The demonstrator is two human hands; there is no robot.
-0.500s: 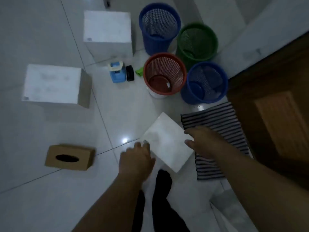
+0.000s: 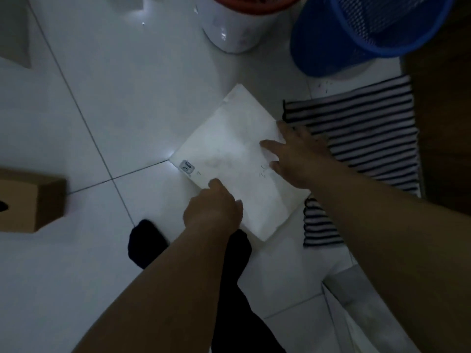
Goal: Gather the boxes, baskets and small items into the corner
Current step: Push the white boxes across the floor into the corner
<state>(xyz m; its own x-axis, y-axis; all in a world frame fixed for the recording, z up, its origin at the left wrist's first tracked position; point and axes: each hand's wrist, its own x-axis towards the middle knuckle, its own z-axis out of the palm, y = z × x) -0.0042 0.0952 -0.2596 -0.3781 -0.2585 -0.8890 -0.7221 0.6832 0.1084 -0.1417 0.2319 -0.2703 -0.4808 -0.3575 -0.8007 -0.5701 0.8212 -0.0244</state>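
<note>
Head view, looking down at the floor tiles. White box (image 2: pixel 239 159) lies flat at centre, turned cornerwise, its 3 o'clock edge overlapping the striped mat (image 2: pixel 356 138). I judge both hands are set on opposite edges so I can lift it level.

My left hand (image 2: pixel 212 210) sits at the box's 7 o'clock edge, fingers curled over the rim, touching it; whether they have closed underneath I cannot tell. My right hand (image 2: pixel 295 156) lies at the 3 o'clock edge, fingers (image 2: pixel 270 145) spread flat on the top face, not clenched, nothing gripped yet.

Blue basket (image 2: pixel 356 34) at 1 o'clock, red basket (image 2: pixel 244 3) at 12, both beyond the box, apart from it. Brown tissue box (image 2: pixel 33 200) at 9 o'clock, well apart from my hands.
</note>
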